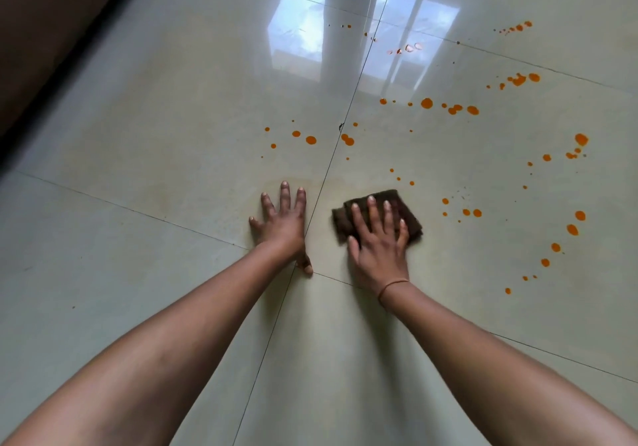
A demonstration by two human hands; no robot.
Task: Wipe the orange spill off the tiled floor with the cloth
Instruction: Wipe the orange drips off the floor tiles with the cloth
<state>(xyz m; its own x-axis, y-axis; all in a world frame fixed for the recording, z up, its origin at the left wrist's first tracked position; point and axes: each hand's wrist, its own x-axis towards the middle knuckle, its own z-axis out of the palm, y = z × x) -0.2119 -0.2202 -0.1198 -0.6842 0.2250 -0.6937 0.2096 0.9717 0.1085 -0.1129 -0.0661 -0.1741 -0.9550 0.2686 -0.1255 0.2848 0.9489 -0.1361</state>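
Observation:
Orange drops of the spill (pixel 426 103) lie scattered over the glossy pale tiled floor (pixel 165 155), mostly ahead and to the right of my hands. A folded dark brown cloth (pixel 397 200) lies flat on the floor. My right hand (pixel 378 238) presses down on the cloth with fingers spread. My left hand (pixel 281 224) rests flat on the bare tile to the left of the cloth, fingers apart, holding nothing. A faint yellowish smear (pixel 293 183) shows on the tile just beyond my left fingertips.
Dark grout lines (pixel 331 162) cross the floor between my hands. A dark wall or door edge (pixel 51 48) runs along the far left. Window reflections (pixel 362 31) shine on the tiles ahead.

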